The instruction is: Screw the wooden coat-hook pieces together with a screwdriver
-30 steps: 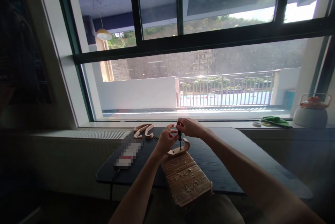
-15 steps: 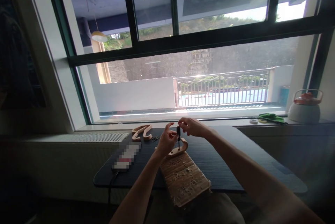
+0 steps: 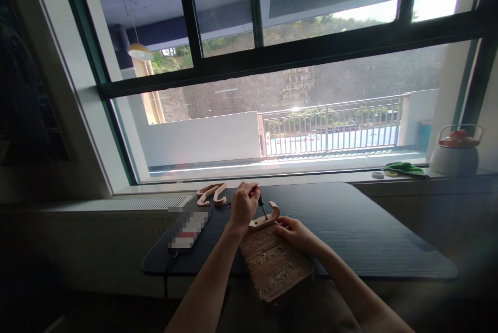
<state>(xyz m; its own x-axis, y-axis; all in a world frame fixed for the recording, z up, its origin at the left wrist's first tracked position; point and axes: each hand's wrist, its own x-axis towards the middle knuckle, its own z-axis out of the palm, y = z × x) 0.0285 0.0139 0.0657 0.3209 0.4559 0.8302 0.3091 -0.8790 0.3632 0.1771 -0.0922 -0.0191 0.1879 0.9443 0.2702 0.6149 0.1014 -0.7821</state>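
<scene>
My left hand (image 3: 244,205) is closed around the dark handle of a screwdriver (image 3: 263,207), which leans to the left. The screwdriver's tip meets a curved wooden hook (image 3: 274,211) at the top end of a block (image 3: 274,265) that looks wrapped in brown tape and is dotted with holes. My right hand (image 3: 298,234) is closed on the block's upper right edge, just below the hook. Its fingertips are partly hidden. Two more wooden hooks (image 3: 220,194) lie at the table's far left, with small screws partly hidden behind my left hand.
The dark table (image 3: 350,229) stands against a window sill. A blurred-out phone-like object (image 3: 190,229) with a cable lies on its left side. On the sill are tape rolls (image 3: 377,174), a green cloth-like item (image 3: 406,169) and a white jug with an orange lid (image 3: 454,156).
My right hand has moved down from beside the screwdriver handle to the block's edge. My left hand has risen onto the handle, and the screwdriver has tilted from upright to the left.
</scene>
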